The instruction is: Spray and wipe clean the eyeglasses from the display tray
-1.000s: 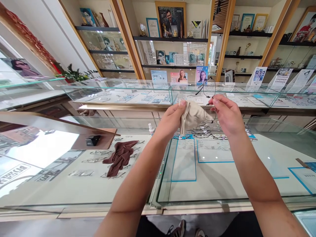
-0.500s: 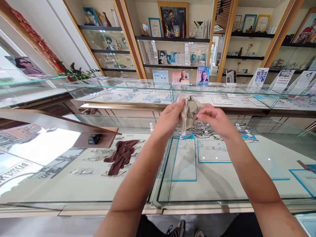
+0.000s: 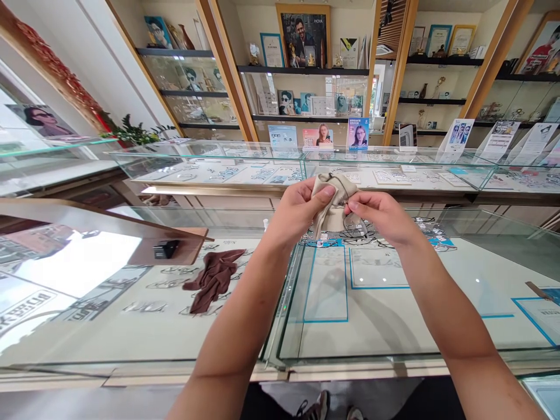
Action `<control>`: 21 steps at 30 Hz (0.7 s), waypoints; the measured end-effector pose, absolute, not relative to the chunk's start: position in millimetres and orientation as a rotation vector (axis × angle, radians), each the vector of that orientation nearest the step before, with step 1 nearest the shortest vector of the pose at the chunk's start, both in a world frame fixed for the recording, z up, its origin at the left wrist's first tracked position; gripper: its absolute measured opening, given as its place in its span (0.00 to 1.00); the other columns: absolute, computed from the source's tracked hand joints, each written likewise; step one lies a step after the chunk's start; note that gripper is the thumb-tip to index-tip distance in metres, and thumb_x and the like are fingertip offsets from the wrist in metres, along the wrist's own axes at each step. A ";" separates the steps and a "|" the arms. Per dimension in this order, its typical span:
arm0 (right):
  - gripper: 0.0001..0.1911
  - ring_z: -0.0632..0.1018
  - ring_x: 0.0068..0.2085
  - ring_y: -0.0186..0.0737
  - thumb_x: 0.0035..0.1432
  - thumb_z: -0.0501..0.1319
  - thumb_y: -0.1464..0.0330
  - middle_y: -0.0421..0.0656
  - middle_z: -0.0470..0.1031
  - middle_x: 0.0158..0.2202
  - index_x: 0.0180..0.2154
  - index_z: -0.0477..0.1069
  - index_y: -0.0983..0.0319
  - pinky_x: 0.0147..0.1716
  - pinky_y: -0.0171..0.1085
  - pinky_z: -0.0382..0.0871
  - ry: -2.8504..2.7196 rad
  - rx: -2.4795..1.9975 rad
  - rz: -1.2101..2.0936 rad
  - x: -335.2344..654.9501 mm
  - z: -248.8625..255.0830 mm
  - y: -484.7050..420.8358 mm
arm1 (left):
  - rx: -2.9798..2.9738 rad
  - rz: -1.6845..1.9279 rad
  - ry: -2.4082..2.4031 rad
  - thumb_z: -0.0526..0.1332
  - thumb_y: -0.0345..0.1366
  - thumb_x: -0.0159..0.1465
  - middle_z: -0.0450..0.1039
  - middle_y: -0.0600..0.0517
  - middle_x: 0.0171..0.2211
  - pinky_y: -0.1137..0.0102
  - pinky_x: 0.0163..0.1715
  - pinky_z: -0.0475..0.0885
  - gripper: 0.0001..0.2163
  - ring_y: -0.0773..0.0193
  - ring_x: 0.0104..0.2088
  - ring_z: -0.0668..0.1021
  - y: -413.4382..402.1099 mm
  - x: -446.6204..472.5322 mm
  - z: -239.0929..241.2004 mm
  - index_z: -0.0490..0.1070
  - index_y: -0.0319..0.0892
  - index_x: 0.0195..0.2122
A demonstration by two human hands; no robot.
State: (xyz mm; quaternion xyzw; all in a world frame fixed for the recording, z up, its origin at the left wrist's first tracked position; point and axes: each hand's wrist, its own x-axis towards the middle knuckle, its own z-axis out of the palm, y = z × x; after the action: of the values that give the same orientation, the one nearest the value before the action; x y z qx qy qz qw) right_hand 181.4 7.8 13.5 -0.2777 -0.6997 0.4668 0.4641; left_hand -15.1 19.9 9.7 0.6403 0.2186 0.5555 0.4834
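Above the glass counter, my left hand (image 3: 301, 210) is closed around a beige cleaning cloth (image 3: 329, 217), its thumb pressing on the folds. A pair of thin-rimmed eyeglasses (image 3: 349, 225) hangs between the hands, one dark rim showing against the cloth. Fingertips of my right hand (image 3: 378, 213) pinch the eyeglasses near the middle of the frame. The cloth covers part of the lens on the left side. Below and behind the hands, several eyeglass frames (image 3: 319, 244) lie inside the counter.
A brown cloth (image 3: 216, 279) lies crumpled on the left counter glass. Beside it are a wooden-edged mirror (image 3: 79, 251) and a small black box (image 3: 165, 249). Blue-edged cards (image 3: 326, 286) lie in the display case. Another glass showcase (image 3: 245, 169) and tall shelves stand behind.
My left thumb has slid across the cloth toward the right, and the cloth has folded over more of the lens. My right hand stays nearly in place.
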 end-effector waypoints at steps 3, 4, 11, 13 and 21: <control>0.21 0.71 0.34 0.35 0.53 0.73 0.49 0.39 0.76 0.31 0.30 0.78 0.60 0.41 0.39 0.66 -1.698 -0.682 1.173 182.0 13.1 8.4 | 1.582 1.310 0.517 0.78 0.46 0.55 0.79 0.52 0.29 0.73 0.27 0.74 0.18 0.67 0.27 0.79 15.3 -12.2 12.5 0.77 0.40 0.37; 0.21 0.71 0.34 0.35 0.52 0.73 0.48 0.39 0.76 0.31 0.30 0.78 0.60 0.40 0.39 0.66 -1.692 -0.684 1.184 182.4 12.9 8.5 | 1.581 1.311 0.510 0.78 0.44 0.54 0.80 0.52 0.29 0.72 0.27 0.75 0.17 0.66 0.27 0.79 14.0 -10.3 13.0 0.77 0.40 0.37; 0.22 0.73 0.35 0.36 0.54 0.72 0.48 0.40 0.76 0.32 0.31 0.77 0.60 0.39 0.38 0.65 -1.707 -0.675 1.263 186.5 10.0 9.8 | 1.527 1.416 0.511 0.79 0.46 0.52 0.78 0.53 0.27 0.73 0.25 0.73 0.18 0.68 0.25 0.77 15.5 3.9 4.9 0.78 0.41 0.36; 0.22 0.73 0.35 0.35 0.55 0.72 0.48 0.40 0.76 0.31 0.31 0.77 0.61 0.38 0.38 0.65 -1.728 -0.684 1.275 186.2 9.2 10.7 | 1.515 1.478 0.534 0.78 0.48 0.52 0.76 0.55 0.25 0.73 0.24 0.71 0.18 0.69 0.23 0.75 17.4 8.2 0.8 0.77 0.42 0.34; 0.22 0.75 0.36 0.36 0.51 0.74 0.48 0.41 0.79 0.31 0.32 0.80 0.61 0.41 0.38 0.67 -1.749 -0.707 1.322 176.4 7.1 10.6 | 1.507 1.749 0.616 0.68 0.61 0.61 0.64 0.59 0.14 0.72 0.19 0.63 0.25 0.71 0.16 0.66 11.4 23.8 -2.7 0.68 0.44 0.25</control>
State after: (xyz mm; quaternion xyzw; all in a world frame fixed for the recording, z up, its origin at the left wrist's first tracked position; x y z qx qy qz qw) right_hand 176.4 10.6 7.1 -0.2802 -0.6936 0.5243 0.4070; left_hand 23.8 11.4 -2.7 0.5865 0.2398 0.6809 0.3672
